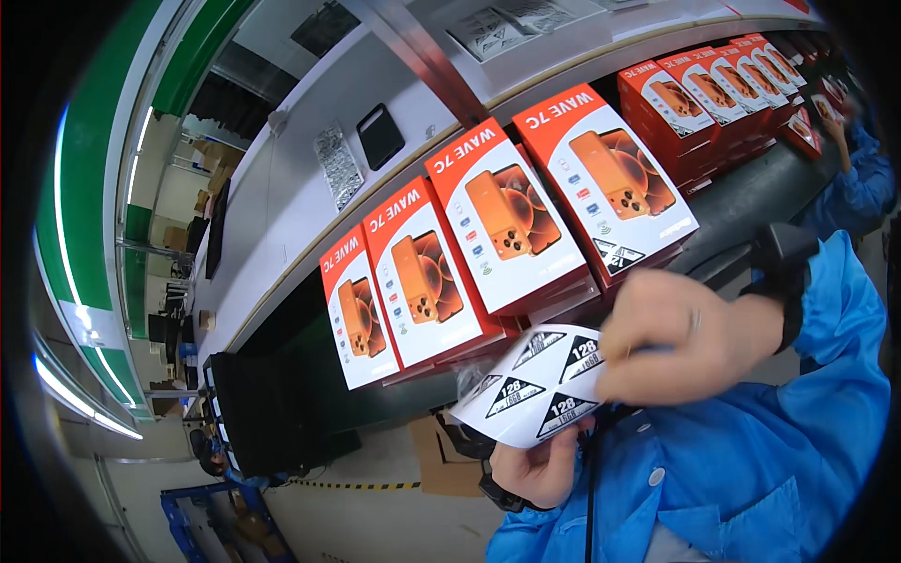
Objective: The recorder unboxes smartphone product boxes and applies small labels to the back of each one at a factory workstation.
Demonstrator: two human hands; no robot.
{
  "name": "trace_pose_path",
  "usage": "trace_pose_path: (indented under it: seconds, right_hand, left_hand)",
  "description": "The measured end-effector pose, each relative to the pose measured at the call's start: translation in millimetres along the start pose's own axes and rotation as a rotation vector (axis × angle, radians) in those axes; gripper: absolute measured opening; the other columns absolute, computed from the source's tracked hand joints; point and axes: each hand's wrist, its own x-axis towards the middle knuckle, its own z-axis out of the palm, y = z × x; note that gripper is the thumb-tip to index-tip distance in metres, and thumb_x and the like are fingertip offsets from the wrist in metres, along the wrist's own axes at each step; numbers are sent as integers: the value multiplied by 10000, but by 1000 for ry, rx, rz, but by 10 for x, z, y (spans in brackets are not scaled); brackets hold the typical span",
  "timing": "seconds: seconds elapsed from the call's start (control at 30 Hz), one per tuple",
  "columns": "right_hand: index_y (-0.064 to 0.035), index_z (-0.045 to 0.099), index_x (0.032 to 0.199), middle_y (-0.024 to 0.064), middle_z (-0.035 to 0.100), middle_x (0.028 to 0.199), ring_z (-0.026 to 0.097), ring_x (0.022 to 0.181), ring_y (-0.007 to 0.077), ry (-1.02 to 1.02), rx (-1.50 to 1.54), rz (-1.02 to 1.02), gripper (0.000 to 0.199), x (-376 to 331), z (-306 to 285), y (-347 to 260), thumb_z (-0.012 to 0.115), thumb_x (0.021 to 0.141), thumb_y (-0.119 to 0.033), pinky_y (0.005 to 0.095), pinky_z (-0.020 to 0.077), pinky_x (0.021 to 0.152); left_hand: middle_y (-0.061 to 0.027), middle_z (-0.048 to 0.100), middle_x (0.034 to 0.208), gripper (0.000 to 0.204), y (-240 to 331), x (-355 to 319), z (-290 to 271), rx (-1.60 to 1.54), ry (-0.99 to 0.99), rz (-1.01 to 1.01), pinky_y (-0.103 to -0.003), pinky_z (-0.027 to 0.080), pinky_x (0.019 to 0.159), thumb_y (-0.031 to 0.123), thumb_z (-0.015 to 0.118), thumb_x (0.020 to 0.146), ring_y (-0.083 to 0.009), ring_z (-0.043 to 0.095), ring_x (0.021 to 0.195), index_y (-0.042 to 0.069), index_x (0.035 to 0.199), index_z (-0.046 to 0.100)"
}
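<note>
My left hand [537, 472] grips the lower edge of a curved white sheet of stickers [527, 418] printed with black-and-white triangles. Its fingers are partly hidden behind the sheet. My right hand [683, 333], slightly blurred, is closed with its fingertips at the sheet's right edge, beside one triangle. Whatever it pinches is hidden. Just beyond the sheet stand several stacks of red-and-white phone boxes in a row. On the rightmost near box [601, 178], a triangular sticker [617, 254] sits at the corner nearest my right hand. The neighbouring box [502, 211] shows no such triangle on its top.
A dark conveyor belt [751, 183] carries the boxes, with more box stacks [690, 117] at the far right. Along it runs a white bench [272, 225] holding a black phone-shaped tray [380, 137] and a bubble-wrapped item [336, 167]. A co-worker's blue sleeve [859, 183] shows at right.
</note>
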Motion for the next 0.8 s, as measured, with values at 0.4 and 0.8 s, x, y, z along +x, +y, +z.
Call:
trace_pose_path:
  seconds: [0.4,0.8]
  right_hand:
    - [-32,540,764,40,501,754,528,699,163,-130,-115,-18,161,1,245,-230,601,648,-126,259,457,583]
    - [1,520,768,57,480,678,567,617,172,-387,-193,-108,161,265,427,-217,568,667,-116,280,479,466]
  left_hand:
    - [-162,678,896,258,-7,-36,-171,400,28,10,-341,481,782,-58,714,662,-260,659,821,-24,915,680]
    - [-184,510,1230,579,-276,-104,-547,44,-43,-140,-386,368,969,314,606,830,-281,496,1131,-58,1243,443]
